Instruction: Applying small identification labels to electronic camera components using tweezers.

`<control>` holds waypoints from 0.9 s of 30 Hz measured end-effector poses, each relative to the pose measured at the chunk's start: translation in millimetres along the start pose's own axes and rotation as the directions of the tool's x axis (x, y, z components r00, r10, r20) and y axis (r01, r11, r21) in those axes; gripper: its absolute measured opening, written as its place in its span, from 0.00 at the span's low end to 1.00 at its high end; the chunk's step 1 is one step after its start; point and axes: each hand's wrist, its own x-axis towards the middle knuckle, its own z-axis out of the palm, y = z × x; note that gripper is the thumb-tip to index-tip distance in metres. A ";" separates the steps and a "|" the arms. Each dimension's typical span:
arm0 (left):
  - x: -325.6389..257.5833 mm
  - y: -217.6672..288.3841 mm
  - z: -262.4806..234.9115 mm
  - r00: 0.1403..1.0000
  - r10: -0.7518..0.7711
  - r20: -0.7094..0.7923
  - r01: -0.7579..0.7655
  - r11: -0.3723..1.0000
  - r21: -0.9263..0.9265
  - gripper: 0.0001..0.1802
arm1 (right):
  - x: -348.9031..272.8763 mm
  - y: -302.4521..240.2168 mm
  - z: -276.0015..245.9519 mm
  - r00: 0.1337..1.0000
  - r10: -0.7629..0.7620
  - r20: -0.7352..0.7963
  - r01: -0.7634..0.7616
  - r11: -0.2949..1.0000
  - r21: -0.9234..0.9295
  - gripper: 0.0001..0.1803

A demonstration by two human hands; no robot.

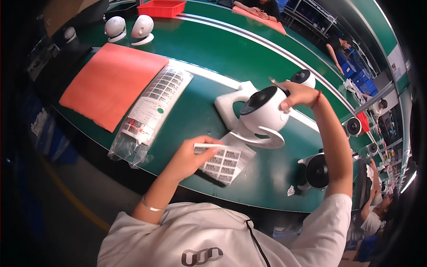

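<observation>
Right grip [300,94] clasps a rounded white, black-faced device [272,112]; left grip [192,156] pinches a gridded label sheet [225,163].

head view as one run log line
left hand: holds label sheet | right hand: holds white round device | orange mat: at left

Near, the left hand [189,156] holds a label sheet [227,163]; the right hand [299,95] grips a white rounded device [267,116], right of an orange mat [116,82].

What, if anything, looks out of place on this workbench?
A small white scrap lies loose on the green bench, near the black-fronted device at right; it looks stray, apart from the label sheet in the left hand.
</observation>
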 end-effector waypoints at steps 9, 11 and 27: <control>-27.0 14.6 1.9 0.998 -0.016 0.063 0.014 1.000 0.028 0.11 | 36.3 11.3 0.7 0.982 0.157 -0.108 -0.121 0.952 0.280 0.37; -28.6 16.9 2.1 0.998 0.002 0.059 -0.004 1.000 0.025 0.11 | 33.3 12.5 5.5 0.964 0.122 -0.235 -0.068 0.972 0.225 0.29; 3.9 54.9 36.6 0.881 0.411 -0.236 -0.426 0.905 -0.015 0.10 | -54.1 -79.8 147.5 0.549 -0.650 -0.526 0.479 0.760 -0.439 0.22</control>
